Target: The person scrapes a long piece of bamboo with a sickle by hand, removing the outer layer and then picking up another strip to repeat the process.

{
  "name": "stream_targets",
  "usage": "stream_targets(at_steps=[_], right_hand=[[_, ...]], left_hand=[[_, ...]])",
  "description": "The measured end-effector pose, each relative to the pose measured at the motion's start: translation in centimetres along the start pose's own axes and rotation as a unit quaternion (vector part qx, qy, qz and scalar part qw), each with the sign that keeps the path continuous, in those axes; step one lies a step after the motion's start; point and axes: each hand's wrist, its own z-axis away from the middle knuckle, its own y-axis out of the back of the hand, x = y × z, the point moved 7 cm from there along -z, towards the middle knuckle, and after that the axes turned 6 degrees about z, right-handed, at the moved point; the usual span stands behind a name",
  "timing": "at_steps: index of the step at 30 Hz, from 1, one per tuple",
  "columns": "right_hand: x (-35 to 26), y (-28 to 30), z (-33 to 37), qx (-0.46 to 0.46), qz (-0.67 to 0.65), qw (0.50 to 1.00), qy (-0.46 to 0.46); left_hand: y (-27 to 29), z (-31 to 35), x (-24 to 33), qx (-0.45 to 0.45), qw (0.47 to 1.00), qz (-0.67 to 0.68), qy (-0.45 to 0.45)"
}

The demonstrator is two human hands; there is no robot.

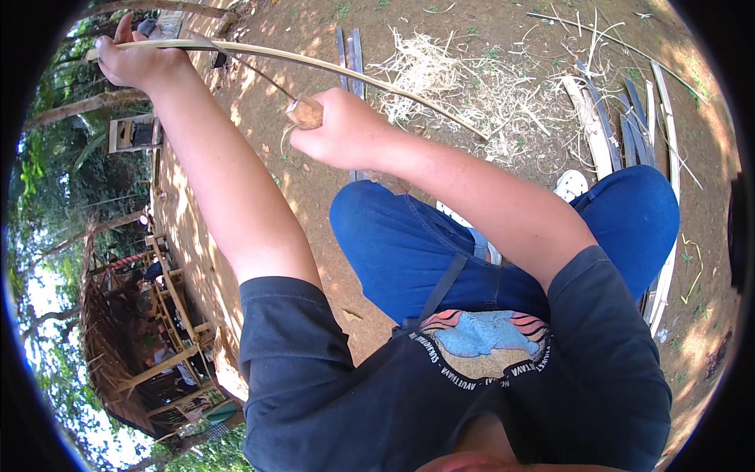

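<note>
My left hand (pixel 141 64) is raised at the upper left, closed around one end of a long, pale bamboo strip (pixel 338 69). The strip bows across to the right, its far end low over the ground beyond my right forearm. My right hand (pixel 342 130) grips the wooden handle of a knife (pixel 305 112). Its thin blade slants up and left to the strip, a short way from my left hand. Whether the edge bites into the strip cannot be made out.
Pale curly shavings (pixel 421 71) lie on the dirt ahead. Dark slats (pixel 356 59) lie left of them, and long split strips (pixel 591 130) to the right. My legs in blue trousers (pixel 377 252) are bent below my arms. A thatched hut (pixel 118 346) with people stands far left.
</note>
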Motion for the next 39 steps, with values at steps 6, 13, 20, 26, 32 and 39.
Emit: stream_targets(at_steps=[6, 13, 20, 26, 32, 39], right_hand=[[15.8, 1.1, 5.9, -0.026, -0.035, 0.959, -0.282], [16.1, 4.3, 6.2, -0.016, 0.025, 0.959, -0.282], [3.7, 0.8, 2.5, -0.030, 0.026, 0.999, -0.037], [24.6, 3.2, 9.3, 0.023, -0.046, 0.938, -0.342], [33.3, 9.0, 16.7, 0.053, 0.073, 0.863, -0.497], [13.6, 1.5, 4.6, -0.006, -0.041, 0.984, -0.172]], left_hand=[[1.3, -0.9, 0.1, -0.038, 0.999, -0.019, -0.009], [3.0, -1.4, 0.2, -0.027, 0.999, 0.003, -0.032], [1.8, -1.0, 0.2, -0.049, 0.998, -0.013, -0.033], [2.5, -2.0, -0.6, -0.056, 0.998, 0.000, -0.021], [4.6, -2.9, -0.6, -0.072, 0.995, 0.071, 0.019], [4.2, -3.7, -0.5, -0.186, 0.940, 0.269, 0.100]])
